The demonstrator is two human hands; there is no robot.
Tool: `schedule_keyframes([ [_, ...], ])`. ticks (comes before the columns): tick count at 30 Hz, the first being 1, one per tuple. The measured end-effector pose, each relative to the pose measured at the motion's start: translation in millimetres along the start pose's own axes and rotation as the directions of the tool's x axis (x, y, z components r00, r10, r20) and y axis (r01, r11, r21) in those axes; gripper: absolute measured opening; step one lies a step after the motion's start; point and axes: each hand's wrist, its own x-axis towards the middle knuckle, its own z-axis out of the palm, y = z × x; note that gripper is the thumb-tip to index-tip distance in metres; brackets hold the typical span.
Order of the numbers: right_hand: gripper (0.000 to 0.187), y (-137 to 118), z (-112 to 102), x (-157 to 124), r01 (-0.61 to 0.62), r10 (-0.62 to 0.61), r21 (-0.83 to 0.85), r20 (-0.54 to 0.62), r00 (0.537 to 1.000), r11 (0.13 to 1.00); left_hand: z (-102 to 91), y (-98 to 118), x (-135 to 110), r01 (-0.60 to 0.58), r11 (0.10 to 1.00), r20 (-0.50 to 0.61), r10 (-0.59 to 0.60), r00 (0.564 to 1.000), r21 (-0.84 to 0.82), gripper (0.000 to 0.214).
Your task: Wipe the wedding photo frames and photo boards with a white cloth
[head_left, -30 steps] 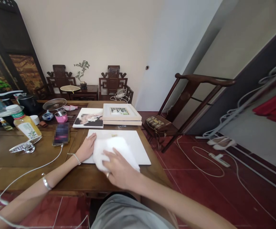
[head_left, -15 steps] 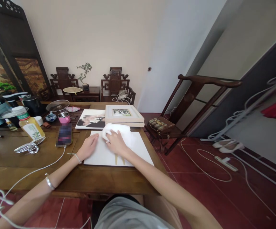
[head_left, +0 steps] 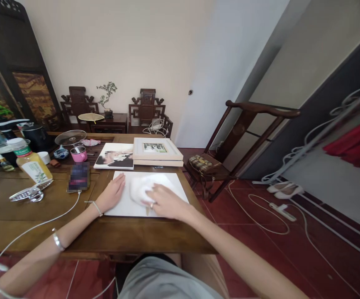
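Observation:
A white flat panel [head_left: 173,187] lies on the wooden table [head_left: 130,236] in front of me. My left hand [head_left: 113,193] rests flat on its left edge, fingers stretched out. My right hand [head_left: 164,202] presses a bunched white cloth [head_left: 142,186] onto the middle of the panel, fingers curled over the cloth's near side. A ring shows on one right finger. A small yellowish mark on the panel peeks out just below my right hand.
Two stacked picture frames [head_left: 156,150] and a print [head_left: 114,155] lie behind the panel. A phone [head_left: 79,176] on a white cable, scissors [head_left: 27,194], a juice bottle [head_left: 32,164] and a pink cup [head_left: 79,153] sit at left. A dark wooden chair [head_left: 229,145] stands at right.
My right hand slid the cloth from the panel's near edge to its far edge, then back toward the middle. My left hand stayed flat on the panel's left edge.

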Motion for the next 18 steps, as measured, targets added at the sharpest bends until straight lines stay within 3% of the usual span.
schedule_keyframes([
  [3,0.031,31,1,20,-0.196,0.203,0.095,-0.069,0.977,0.976,5.2,-4,-3,-0.052,0.991,0.093,0.04,0.995,0.126,0.05],
  [7,0.036,49,1,55,-0.254,0.326,0.355,-0.16,0.932,0.9,8.8,-7,-6,-0.08,0.976,0.14,0.052,0.989,0.205,0.044],
  [14,0.04,32,3,121,-0.213,0.294,0.388,-0.162,0.942,0.897,6.8,-1,-6,-0.101,0.969,0.117,0.077,0.99,0.225,0.041],
  [18,0.031,33,9,127,-0.243,0.304,0.354,-0.126,0.944,0.903,4.2,2,-5,-0.125,0.964,0.125,0.098,0.987,0.235,0.039],
])
